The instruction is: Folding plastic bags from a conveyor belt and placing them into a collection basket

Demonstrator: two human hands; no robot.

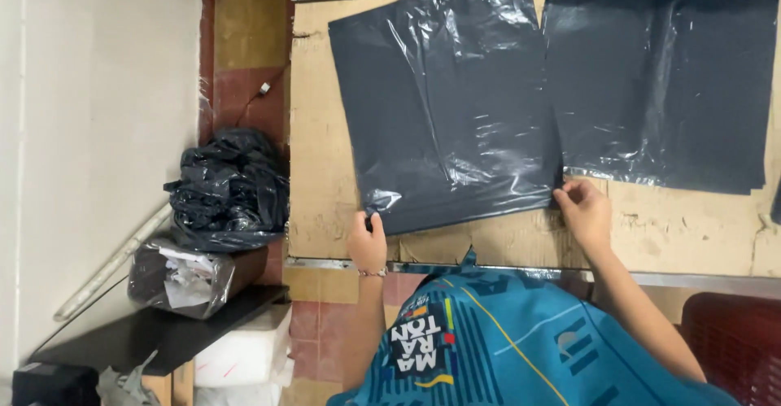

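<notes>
The fingers of the left hand (368, 242) were pinched together on the near left corner of a dark grey plastic bag (443, 101), the thumb on top and the rest tucked beneath, which kept that corner from sliding. The fingers of the right hand (584, 211) were closed on the bag's near right corner in the same way, so the near edge was held taut between the two hands. The bag lay flat and a little askew on a worn cardboard sheet (325, 170) that covered the table, its far end reaching toward the metal strip at the back; spread out like that, its creases and glossy folds showed plainly. Just to the right, touching or slightly overlapped by it, sat a stack of similar grey bags (667, 80), laid flat with edges roughly squared. Beyond the table's left edge, a crumpled heap of black plastic (230, 188) rested on a foil-wrapped bundle (183, 280) atop a dark shelf (154, 333), well apart from the hands. The person wore a teal shirt (521, 341), and a red crate (732, 341) stood by the right elbow.
</notes>
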